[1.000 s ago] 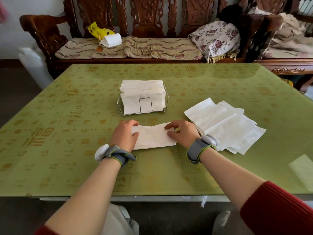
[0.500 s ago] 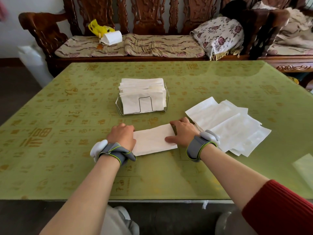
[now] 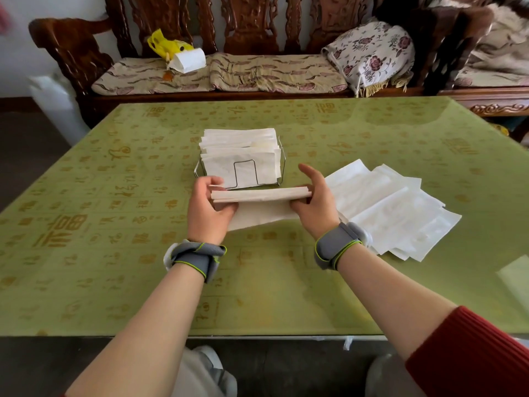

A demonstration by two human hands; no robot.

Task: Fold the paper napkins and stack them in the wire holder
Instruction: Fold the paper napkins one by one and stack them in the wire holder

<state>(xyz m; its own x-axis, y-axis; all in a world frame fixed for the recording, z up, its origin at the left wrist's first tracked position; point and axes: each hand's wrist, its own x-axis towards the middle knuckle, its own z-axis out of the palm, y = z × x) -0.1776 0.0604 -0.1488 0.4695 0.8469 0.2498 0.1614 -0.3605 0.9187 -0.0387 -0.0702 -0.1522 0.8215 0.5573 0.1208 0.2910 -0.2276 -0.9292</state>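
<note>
The left hand [image 3: 207, 209] and right hand [image 3: 315, 207] are each pinching one end of a folded napkin [image 3: 260, 206], holding it just in front of the wire holder [image 3: 245, 161]. The holder is standing mid-bench [image 3: 114, 282], carrying stacked napkins [image 3: 240, 144]. Flat napkins [image 3: 395, 213] are lying beside the right hand.

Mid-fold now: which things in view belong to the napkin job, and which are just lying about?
Job: folded napkin, pinched by left hand and right hand; wire holder with stacked napkins; unfolded napkins on the table.
Lying about: yellow bag, white paper pack, floral cushion, all on the bench.
</note>
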